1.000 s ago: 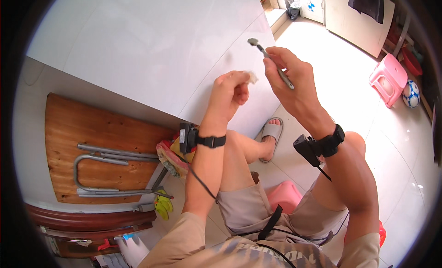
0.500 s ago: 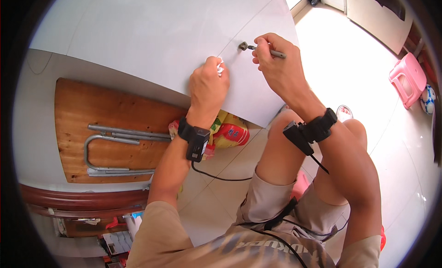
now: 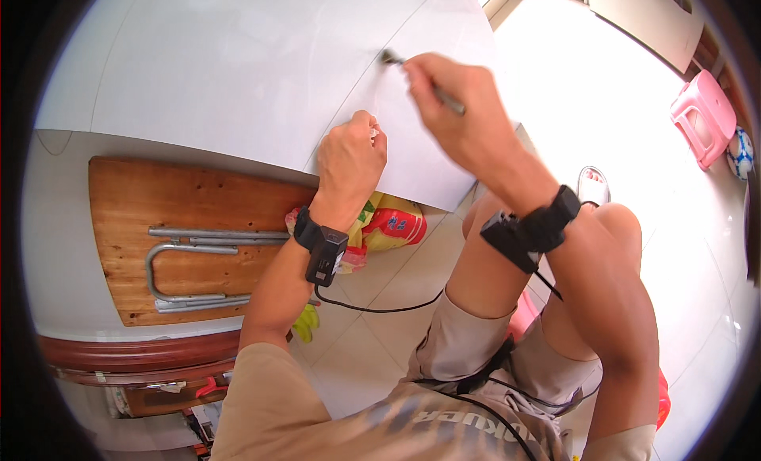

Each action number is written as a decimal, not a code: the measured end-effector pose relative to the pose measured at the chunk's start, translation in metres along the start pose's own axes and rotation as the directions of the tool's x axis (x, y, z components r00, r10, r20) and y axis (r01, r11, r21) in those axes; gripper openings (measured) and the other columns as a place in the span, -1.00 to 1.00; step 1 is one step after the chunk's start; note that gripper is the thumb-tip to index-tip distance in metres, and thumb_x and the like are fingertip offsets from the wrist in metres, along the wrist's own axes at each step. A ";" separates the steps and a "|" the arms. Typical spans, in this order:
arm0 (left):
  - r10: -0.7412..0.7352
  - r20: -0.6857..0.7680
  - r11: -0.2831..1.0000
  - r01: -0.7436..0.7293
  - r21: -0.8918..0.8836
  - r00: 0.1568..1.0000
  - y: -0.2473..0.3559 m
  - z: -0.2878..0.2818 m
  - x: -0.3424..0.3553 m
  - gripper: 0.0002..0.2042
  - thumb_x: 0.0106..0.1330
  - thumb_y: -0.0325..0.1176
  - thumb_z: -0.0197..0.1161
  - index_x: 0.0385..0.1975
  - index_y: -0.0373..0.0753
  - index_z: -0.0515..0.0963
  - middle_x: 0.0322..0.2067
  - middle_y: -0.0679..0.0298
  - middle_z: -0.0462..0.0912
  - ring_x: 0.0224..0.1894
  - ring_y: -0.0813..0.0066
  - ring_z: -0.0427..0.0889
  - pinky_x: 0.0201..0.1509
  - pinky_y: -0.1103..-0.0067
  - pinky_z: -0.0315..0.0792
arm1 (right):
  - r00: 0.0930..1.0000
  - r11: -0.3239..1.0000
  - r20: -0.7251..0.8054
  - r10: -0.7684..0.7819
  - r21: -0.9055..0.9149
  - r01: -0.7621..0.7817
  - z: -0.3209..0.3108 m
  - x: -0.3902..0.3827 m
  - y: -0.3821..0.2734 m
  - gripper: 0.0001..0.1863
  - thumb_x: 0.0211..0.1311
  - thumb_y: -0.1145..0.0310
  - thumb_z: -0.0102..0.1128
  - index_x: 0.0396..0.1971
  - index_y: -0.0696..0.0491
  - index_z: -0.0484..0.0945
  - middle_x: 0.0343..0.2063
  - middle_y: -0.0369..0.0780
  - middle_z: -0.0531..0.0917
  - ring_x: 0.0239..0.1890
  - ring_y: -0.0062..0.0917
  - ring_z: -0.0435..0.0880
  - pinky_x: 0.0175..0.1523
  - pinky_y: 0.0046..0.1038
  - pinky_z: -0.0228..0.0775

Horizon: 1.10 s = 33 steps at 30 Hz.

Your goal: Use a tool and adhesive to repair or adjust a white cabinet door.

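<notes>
My right hand (image 3: 468, 104) is closed around a slim, grey-handled tool (image 3: 388, 57) with a small dark head, which looks like a brush but is blurred. Its head is at the white surface (image 3: 238, 72), close to a thin dark line running across it. Nearer to me, my left hand (image 3: 353, 156) rests at the same surface, its fingers pinched around a crumpled white tissue (image 3: 373, 133). Only a bit of the tissue shows between the fingers. Each wrist wears a black strapped device with a cable.
Below the surface's edge, a folded wooden table (image 3: 198, 203) with metal legs leans against the wall. A red and yellow bag (image 3: 396, 223) lies under the edge. Yellow-green gloves (image 3: 305, 325) are on the floor. On the right are a pink stool (image 3: 704, 116) and a ball (image 3: 739, 153).
The tool in my right hand has moved left and farther away across the white surface. My left hand has shifted slightly left and nearer, still holding the tissue. The whole view has turned a little.
</notes>
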<state>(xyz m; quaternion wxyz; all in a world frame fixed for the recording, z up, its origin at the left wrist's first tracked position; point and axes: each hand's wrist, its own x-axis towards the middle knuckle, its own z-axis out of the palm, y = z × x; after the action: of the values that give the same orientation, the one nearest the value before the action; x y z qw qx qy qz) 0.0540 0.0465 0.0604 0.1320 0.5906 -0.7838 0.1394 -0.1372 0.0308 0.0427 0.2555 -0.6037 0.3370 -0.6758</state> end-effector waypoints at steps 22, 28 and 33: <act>0.142 -0.126 0.966 -0.166 -0.199 0.982 0.029 -0.029 0.010 -0.91 0.23 -0.51 0.37 -0.31 -0.34 0.63 -0.52 0.01 0.70 -0.47 0.07 0.74 -0.39 0.39 0.58 | 0.990 0.996 -0.137 -0.019 -0.093 0.006 -0.004 0.021 0.011 -0.88 0.32 0.44 0.23 -0.29 0.18 0.66 -0.52 0.04 0.66 -0.47 -0.02 0.65 -0.32 -0.25 0.50; 0.126 -0.065 0.992 -0.125 0.008 0.990 0.004 -0.012 0.023 -0.92 0.23 -0.49 0.35 -0.32 -0.31 0.61 -0.48 -0.01 0.70 -0.43 -0.05 0.71 -0.38 0.24 0.56 | 0.990 0.996 -0.134 0.046 -0.069 -0.055 0.006 0.018 -0.006 -0.88 0.27 0.41 0.24 -0.34 0.15 0.65 -0.53 0.02 0.66 -0.46 -0.01 0.66 -0.32 -0.21 0.52; 0.128 -0.075 0.992 -0.127 0.017 0.989 0.002 -0.008 0.021 -0.92 0.22 -0.48 0.35 -0.37 -0.29 0.58 -0.47 0.01 0.69 -0.43 -0.08 0.69 -0.38 0.19 0.54 | 0.998 0.988 -0.054 -0.017 -0.151 0.009 -0.011 0.017 0.002 -0.88 0.27 0.41 0.22 -0.33 0.15 0.65 -0.56 0.00 0.64 -0.49 -0.01 0.64 -0.36 -0.19 0.48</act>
<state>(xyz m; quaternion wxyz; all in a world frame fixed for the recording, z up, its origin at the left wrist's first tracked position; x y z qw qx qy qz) 0.0464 0.0314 0.0761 0.1487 0.5342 -0.8136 0.1748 -0.1510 0.0185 0.0511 0.1952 -0.6048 0.3901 -0.6663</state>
